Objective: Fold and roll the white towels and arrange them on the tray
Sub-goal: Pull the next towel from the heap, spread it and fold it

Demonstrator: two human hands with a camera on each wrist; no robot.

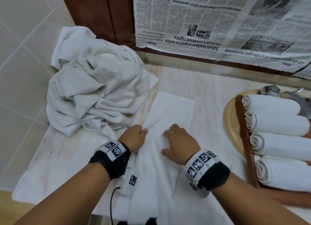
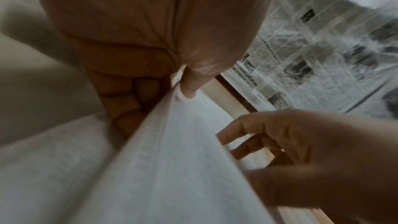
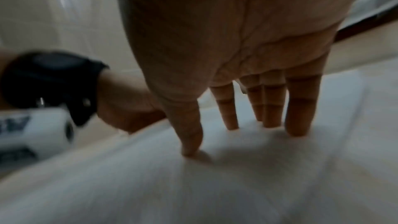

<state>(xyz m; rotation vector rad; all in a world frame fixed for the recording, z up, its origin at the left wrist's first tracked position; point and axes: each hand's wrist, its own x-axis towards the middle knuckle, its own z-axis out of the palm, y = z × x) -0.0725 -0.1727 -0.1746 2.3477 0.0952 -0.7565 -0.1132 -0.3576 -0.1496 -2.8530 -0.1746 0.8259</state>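
A white towel (image 1: 170, 110), folded into a long strip, lies on the counter in front of me. My left hand (image 1: 142, 132) pinches a raised fold at its left edge; in the left wrist view the thumb (image 2: 189, 84) and curled fingers hold that edge. My right hand (image 1: 170, 134) rests on the towel's middle, and its straight fingertips (image 3: 230, 123) press down on the cloth (image 3: 215, 185). At the right, a brown wooden tray (image 1: 242, 123) holds several rolled white towels (image 1: 276, 107) side by side.
A heap of crumpled white towels (image 1: 94, 90) sits at the back left against the tiled wall (image 1: 20, 56). The tray rests over a beige sink basin (image 1: 230, 127) with a metal tap (image 1: 271, 90). Newspaper (image 1: 210, 23) covers the back wall. Another white cloth (image 1: 50, 166) lies flat on the counter.
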